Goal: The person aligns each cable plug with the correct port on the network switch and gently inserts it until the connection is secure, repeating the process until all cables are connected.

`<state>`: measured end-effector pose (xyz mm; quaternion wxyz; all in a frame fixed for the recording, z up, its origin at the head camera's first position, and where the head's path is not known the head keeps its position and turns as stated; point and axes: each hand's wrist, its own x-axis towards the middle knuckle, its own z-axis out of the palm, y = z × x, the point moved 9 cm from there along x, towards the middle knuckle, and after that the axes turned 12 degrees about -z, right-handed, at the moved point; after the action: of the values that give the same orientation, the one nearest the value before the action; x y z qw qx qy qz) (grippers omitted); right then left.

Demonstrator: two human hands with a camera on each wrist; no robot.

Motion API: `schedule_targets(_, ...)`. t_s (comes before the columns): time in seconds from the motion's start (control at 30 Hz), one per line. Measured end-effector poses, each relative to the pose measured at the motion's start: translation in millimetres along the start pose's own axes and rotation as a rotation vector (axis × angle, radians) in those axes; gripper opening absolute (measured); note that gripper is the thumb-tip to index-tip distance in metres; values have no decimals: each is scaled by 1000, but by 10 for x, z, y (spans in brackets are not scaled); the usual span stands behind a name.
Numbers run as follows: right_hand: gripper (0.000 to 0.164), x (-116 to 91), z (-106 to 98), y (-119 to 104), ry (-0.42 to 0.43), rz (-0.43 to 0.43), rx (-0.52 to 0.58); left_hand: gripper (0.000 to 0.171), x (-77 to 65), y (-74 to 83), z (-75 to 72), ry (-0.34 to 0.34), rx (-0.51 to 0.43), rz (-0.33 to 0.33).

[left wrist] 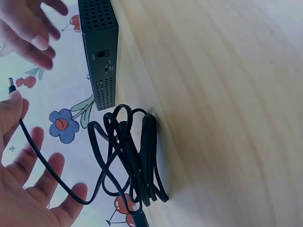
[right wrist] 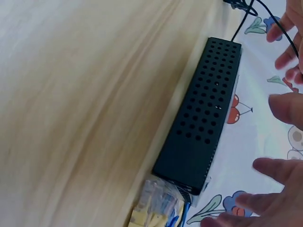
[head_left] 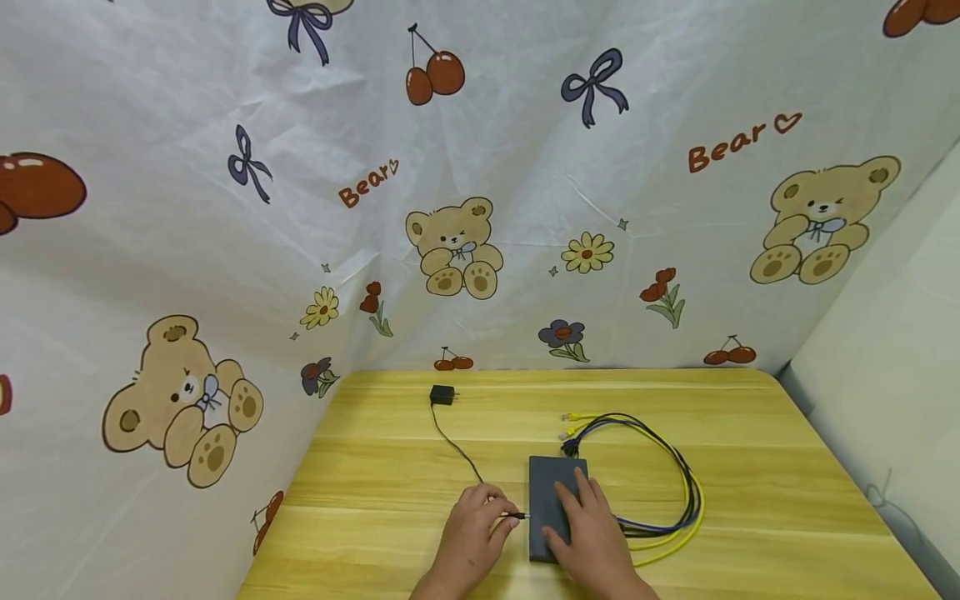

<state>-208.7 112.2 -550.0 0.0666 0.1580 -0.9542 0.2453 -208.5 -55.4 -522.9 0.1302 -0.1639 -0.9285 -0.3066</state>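
Observation:
A dark, flat network switch (head_left: pixel 543 479) lies on the wooden table before me. My left hand (head_left: pixel 472 531) pinches the thin black power cable's barrel plug (head_left: pixel 517 516), its tip right at the switch's left side. In the left wrist view the plug (left wrist: pixel 12 85) points up from thumb and finger, and a small round power socket (left wrist: pixel 101 54) shows on the perforated end. My right hand (head_left: pixel 594 537) rests on the switch's top with spread fingers. From the right wrist, one long side (right wrist: pixel 208 94) shows rows of round holes.
Yellow, black and blue network cables (head_left: pixel 699 500) loop out from the switch's right side, their loose ends behind it. At the back left lies a black power adapter (head_left: pixel 442 395). Looped black cord (left wrist: pixel 123 156) shows in the left wrist view. A patterned cloth (head_left: pixel 517 317) hangs behind.

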Motion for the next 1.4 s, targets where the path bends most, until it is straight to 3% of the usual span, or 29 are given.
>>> schedule_targets(0.17, 89, 18, 182, 69, -94, 40, 4, 4, 1, -35, 4, 11, 23, -25)
schedule_targets(0.37, 95, 45, 255, 69, -104, 50, -16, 3, 11, -111, 52, -32, 42, -101)
schedule_targets(0.7, 117, 22, 394, 88, -168, 98, -78, 6, 0, -188, 155, -79, 89, -170)
schedule_targets(0.93, 119, 6, 420, 80, -197, 124, -93, 4, -5, -213, 200, -119, 130, -203)
schedule_targets(1.1, 113, 15, 418, 58, -156, 127, -84, 3, -24, -214, 173, -103, 148, -186)
schedule_targets(1.4, 104, 10, 429, 115, -103, 193, 0, 4, -71, -261, 223, -152, 149, -184)
